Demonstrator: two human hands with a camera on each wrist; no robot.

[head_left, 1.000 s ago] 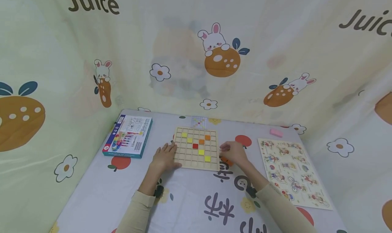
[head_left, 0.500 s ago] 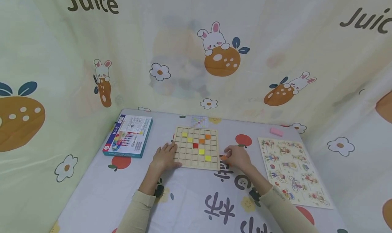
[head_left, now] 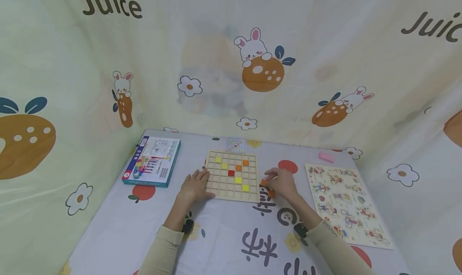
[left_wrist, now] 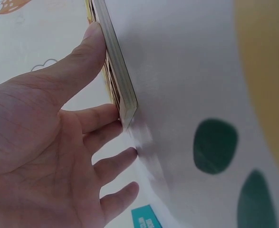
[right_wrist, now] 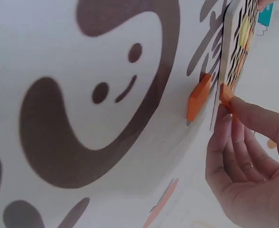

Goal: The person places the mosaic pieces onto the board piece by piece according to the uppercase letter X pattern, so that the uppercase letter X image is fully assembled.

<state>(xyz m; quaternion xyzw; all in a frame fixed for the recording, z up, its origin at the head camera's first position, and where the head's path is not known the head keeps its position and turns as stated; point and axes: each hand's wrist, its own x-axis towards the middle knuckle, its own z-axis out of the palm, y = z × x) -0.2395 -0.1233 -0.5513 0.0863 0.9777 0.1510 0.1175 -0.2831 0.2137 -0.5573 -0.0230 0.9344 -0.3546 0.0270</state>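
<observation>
Orange tile (right_wrist: 226, 95), pinched at my right hand's (head_left: 283, 183) fingertips (right_wrist: 246, 116), sits just off the right edge of the wooden grid board (head_left: 232, 175), low on that side. From the right wrist camera I see the tile held between thumb and fingers right against the board's rim, and a second orange tile (right_wrist: 197, 97) lying flat on the cloth just beside it, close to the board edge. In the head view that loose tile (head_left: 270, 192) shows at the heel of my right hand.

On the board I count yellow tiles (head_left: 238, 180) running diagonally down toward the lower right, two orange tiles (head_left: 245, 162) toward the upper right, and one red tile (head_left: 231, 173) near the middle.

My left hand (head_left: 195, 185) lies at the board's left edge with fingers straight and spread. The left wrist camera shows the thumb (left_wrist: 77, 61) pressed along the board's side and the other fingers resting on the cloth at its corner; it grips nothing.

Everything rests on a table (head_left: 119, 235) covered in a white printed cloth. A blue game box (head_left: 152, 161) lies well to the left of the board, a small pattern card (head_left: 235, 144) just behind it, a picture puzzle board (head_left: 344, 202) to the right, and a pink block (head_left: 326, 157) near the far right corner. A curtain printed with rabbits and "Juice" (head_left: 252, 62) hangs behind.
</observation>
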